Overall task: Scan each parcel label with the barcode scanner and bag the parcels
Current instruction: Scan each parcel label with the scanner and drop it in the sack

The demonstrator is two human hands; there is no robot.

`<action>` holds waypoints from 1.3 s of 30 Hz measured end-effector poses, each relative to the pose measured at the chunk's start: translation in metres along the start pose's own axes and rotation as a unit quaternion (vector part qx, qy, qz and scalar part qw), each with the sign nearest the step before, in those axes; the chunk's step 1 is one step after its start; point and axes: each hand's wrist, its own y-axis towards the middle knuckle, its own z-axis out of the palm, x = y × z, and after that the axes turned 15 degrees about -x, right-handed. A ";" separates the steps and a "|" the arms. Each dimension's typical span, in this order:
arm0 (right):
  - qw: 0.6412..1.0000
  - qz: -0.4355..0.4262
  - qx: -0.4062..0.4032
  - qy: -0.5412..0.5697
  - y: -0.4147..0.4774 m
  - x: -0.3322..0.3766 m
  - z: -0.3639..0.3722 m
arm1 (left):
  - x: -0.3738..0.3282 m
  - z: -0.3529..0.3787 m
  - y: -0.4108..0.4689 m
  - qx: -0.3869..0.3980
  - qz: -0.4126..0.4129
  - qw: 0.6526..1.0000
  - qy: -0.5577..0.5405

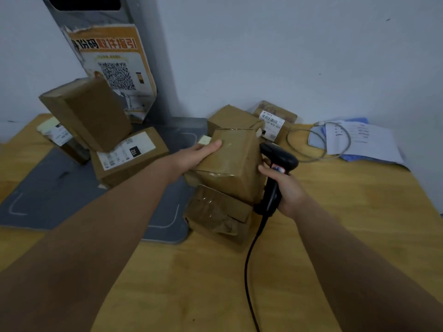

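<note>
Both bare forearms are reaching forward, the left hand (199,153) holding the parcel (230,166), the right hand (287,190) gripping the scanner (280,157).

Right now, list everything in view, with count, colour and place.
parcels: about seven, brown, piled on table
top parcel: one, brown, centre pile
barcode scanner: one, black, beside top parcel
mat: one, grey, table's left
table: one, yellow wood, underneath
papers: several, white and blue, far right
cable loop: one, grey, beside papers
poster stand: one, grey and orange, back left
left hand: one, holds top parcel
right hand: one, grips barcode scanner
</note>
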 end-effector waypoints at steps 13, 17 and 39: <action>0.998 0.056 -0.029 -0.023 -0.142 -0.099 -0.011 | 0.075 -0.001 -0.174 -0.066 -0.089 0.991 0.071; 0.996 0.062 -0.033 -0.047 -0.185 -0.124 0.004 | 0.103 -0.016 -0.211 -0.096 -0.093 0.987 0.084; 0.777 -0.311 -0.194 -0.512 -0.268 -0.097 0.031 | 0.093 0.005 -0.282 -0.044 0.000 0.968 -0.246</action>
